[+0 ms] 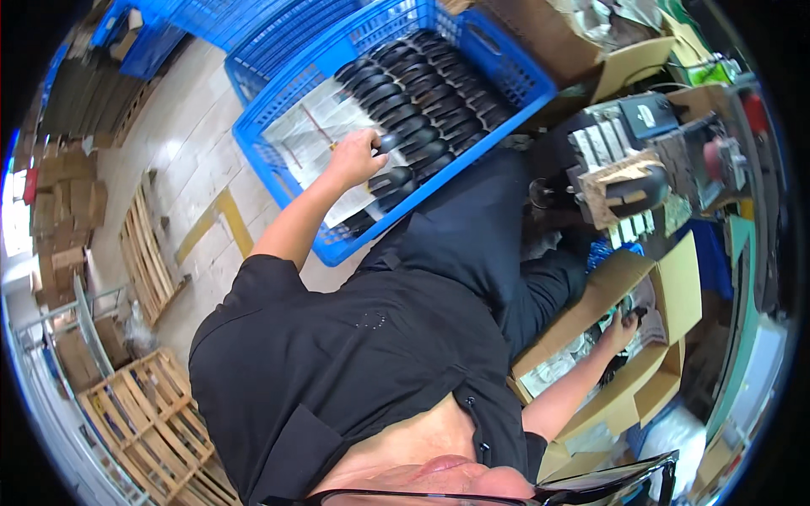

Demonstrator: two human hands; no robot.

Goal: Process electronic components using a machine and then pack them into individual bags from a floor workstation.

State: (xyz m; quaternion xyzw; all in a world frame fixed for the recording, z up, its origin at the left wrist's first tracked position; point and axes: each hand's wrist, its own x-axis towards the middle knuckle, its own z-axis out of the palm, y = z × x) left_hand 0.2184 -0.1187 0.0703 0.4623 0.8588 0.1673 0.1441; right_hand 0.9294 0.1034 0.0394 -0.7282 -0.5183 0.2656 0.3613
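My left hand (pixel 358 158) is over a blue plastic crate (pixel 291 187), its fingers closed on a dark, shiny curved shell (pixel 386 144). Rows of similar black curved shells (pixel 413 105) fill the right part of the crate, partly overlapping. Printed paper (pixel 314 126) lies beside them, with a thin reddish stick (pixel 319 126) on it. Down inside an open cardboard box (pixel 582 308) at my right, my right hand (pixel 623 331) closes on a small black part (pixel 636 313). The fingers partly hide that part, and its kind is unclear.
A bench fixture (pixel 612 139) with pale metal blocks stands ahead on the right, another black curved shell (pixel 645 187) resting on it. More blue crates (pixel 283 38) are beyond the first. Wooden pallets (pixel 156 413) and stacked cartons (pixel 63 211) stand on the left.
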